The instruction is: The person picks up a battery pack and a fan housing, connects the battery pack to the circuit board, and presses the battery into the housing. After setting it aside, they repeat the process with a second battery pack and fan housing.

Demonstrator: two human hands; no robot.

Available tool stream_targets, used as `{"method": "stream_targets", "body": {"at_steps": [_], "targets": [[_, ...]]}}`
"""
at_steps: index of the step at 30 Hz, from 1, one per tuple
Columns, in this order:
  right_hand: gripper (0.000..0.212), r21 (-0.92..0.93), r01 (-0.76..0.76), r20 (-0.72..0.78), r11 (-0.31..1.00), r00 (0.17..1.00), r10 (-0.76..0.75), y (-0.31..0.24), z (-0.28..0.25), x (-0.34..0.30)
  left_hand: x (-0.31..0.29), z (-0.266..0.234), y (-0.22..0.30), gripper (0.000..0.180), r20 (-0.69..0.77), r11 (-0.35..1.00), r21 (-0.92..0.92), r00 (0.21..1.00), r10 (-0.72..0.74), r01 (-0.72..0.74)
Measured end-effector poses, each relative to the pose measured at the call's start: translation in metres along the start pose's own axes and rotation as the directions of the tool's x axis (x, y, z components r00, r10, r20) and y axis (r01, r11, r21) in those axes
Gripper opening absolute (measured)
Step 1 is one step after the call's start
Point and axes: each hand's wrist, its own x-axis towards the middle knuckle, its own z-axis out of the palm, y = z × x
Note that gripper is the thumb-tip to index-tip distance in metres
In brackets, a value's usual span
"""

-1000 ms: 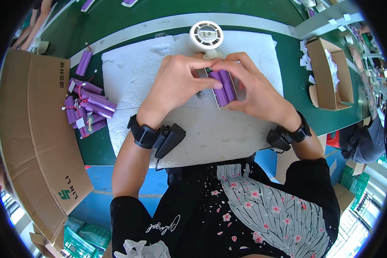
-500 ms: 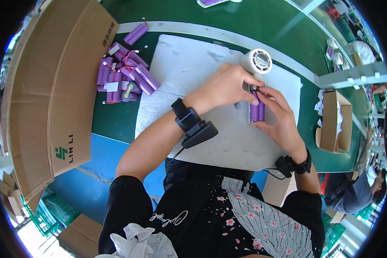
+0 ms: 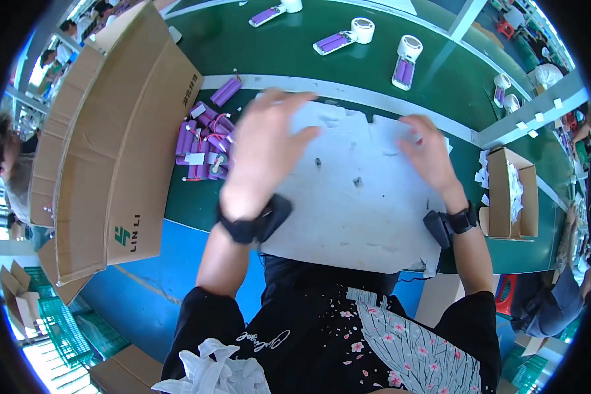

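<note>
My left hand (image 3: 269,141) is over the left edge of the white foam sheet (image 3: 348,223), smeared by motion, its thumb and fingers apart with nothing seen between them. It is nearest the pile of purple battery packs (image 3: 203,148), which have red wires and small white connectors. My right hand (image 3: 428,154) hovers over the sheet's right side, fingers loosely bent and apart; I see nothing held in it. Beyond the sheet lies a white handheld fan (image 3: 408,49) with purple cells in its open handle. Two similar pieces, a second fan (image 3: 362,30) and a third fan (image 3: 291,5), lie farther left.
A tall cardboard box (image 3: 131,151) stands at left beside the batteries. On the right, a small cardboard box (image 3: 513,197) holds white paper pieces. A pale rail (image 3: 453,128) crosses the green table (image 3: 276,52) behind the sheet. Other people sit around the edges.
The fan that both hands worked on has left them; one now lies beyond the rail. My left hand has moved left toward the batteries, my right hand slightly up. The view has shifted.
</note>
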Motion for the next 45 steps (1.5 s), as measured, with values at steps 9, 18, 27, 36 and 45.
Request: {"method": "stream_targets", "body": {"at_steps": [9, 18, 27, 36, 45], "targets": [[0.021, 0.214, 0.074, -0.035, 0.974, 0.997, -0.068, 0.022, 0.016, -0.016, -0.071, -0.047, -0.055, 0.038, -0.022, 0.852, 0.271, 0.888, -0.460, 0.448], [0.018, 0.400, -0.007, 0.037, 0.916, 0.999, -0.009, 0.018, 0.011, -0.025, -0.054, -0.078, 0.031, 0.030, -0.310, 0.872, -0.015, 0.827, -0.469, 0.489], [0.045, 0.942, -0.325, 0.295, 0.080, 0.920, 0.258, -0.024, 0.010, -0.035, 0.015, 0.060, 0.076, 0.046, 0.270, 0.878, -0.446, 0.909, 0.317, -0.173], [0.037, 0.958, -0.280, 0.286, -0.065, 0.951, 0.114, 0.009, 0.027, -0.036, 0.021, 0.142, 0.058, 0.056, 0.575, 0.376, -0.799, 0.780, 0.247, 0.470], [0.052, 0.964, -0.264, 0.263, 0.035, 0.964, 0.044, 0.001, 0.022, -0.036, 0.019, 0.143, 0.047, 0.047, 0.475, 0.300, -0.869, 0.834, 0.279, 0.394]]}}
